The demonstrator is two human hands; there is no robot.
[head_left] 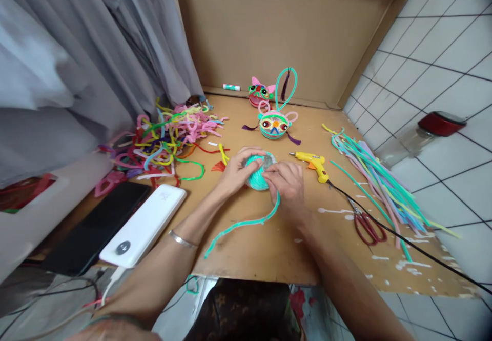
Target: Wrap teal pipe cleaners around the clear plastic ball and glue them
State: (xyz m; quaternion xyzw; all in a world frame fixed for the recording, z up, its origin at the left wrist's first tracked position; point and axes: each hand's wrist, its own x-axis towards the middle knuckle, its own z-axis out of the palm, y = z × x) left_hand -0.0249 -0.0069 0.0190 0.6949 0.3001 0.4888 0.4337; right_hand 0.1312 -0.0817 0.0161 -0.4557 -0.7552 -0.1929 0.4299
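A round ball [257,175], partly covered in turquoise pipe cleaner with a clear or grey patch at its upper right, is between my hands. My left hand [241,169] wraps round its left side, thumb on top. My right hand [286,179] pinches the turquoise pipe cleaner [246,223] at the ball's right side; its loose tail curves down to the left over the table. Beyond the ball stands a finished-looking turquoise face ornament [273,125] with pink loops and purple tassels. A yellow glue gun [313,163] lies to the right of my right hand.
Tangled pipe cleaners [180,136] lie left, straight ones [376,177] right, near red-handled scissors [369,227]. A white power bank [144,225] and black phone [96,225] are front left. Behind are a pink-eared ornament [259,92] and marker [231,87]. The glue gun's black cord crosses the right side.
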